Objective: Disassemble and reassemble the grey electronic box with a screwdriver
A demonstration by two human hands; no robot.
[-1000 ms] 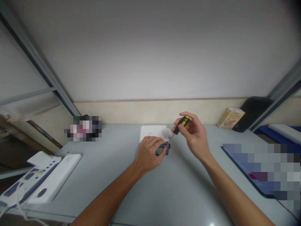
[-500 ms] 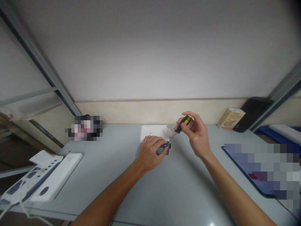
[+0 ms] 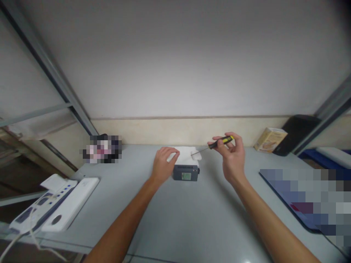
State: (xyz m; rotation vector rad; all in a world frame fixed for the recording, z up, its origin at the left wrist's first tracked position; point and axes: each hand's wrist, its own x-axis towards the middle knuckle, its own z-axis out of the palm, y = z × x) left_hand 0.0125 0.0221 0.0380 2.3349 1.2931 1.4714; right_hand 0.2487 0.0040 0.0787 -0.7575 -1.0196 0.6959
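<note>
A small dark grey box-shaped device with a slotted top edge and a green label stands on the desk. My left hand is just left of it, thumb and fingertips drawn together in a pinch; whatever is between them is too small to make out. My right hand grips a screwdriver by its black and yellow handle. The thin shaft slants down to the left, its tip in front of a whitish piece lying on a white sheet behind the device.
On the left lie a white power strip with cables and a long white object. A yellowish carton and a black case lean at the back right. A dark tablet-like panel lies at right; a blurred item sits back left.
My left hand has let go of the device and moved left, its fingers now pinched. The screwdriver has come off the device, up and right, tilting flatter.
</note>
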